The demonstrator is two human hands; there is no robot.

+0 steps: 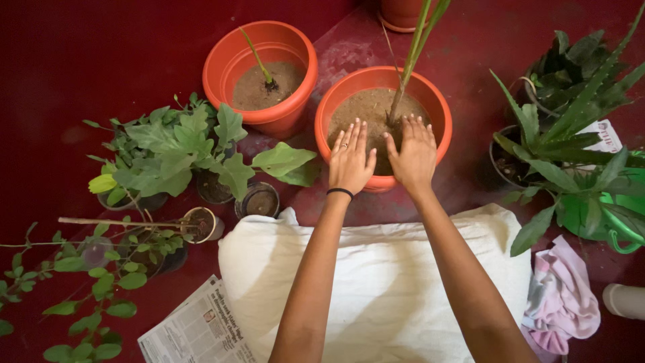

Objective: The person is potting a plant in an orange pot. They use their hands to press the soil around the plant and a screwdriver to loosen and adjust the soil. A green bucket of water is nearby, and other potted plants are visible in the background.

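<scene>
Both hands rest palm-down on the soil of the nearer orange pot, fingers spread flat and grasping nothing. The left hand, with a ring and a dark wristband, lies at about 7 o'clock of the pot's centre. The right hand lies at about 5 o'clock, its fingertips close beside the foot of the thin green stem, which rises from the soil and leans toward 1 o'clock.

Risks, as judged from this arrangement: uneven pressure near the stem's foot could tip the stem further or bruise it, since it stands slender and already leans. Pressure close to the near rim could push soil over the edge onto the white cloth at 6 o'clock.

The second orange pot, at 10 o'clock, holds a small shoot. Leafy potted plants stand at 9 o'clock, and a spiky-leaved plant at 3 o'clock stands near the right forearm, where a sideways sweep could catch its leaves. A newspaper lies at 7 o'clock and a pink cloth at 4 o'clock.
</scene>
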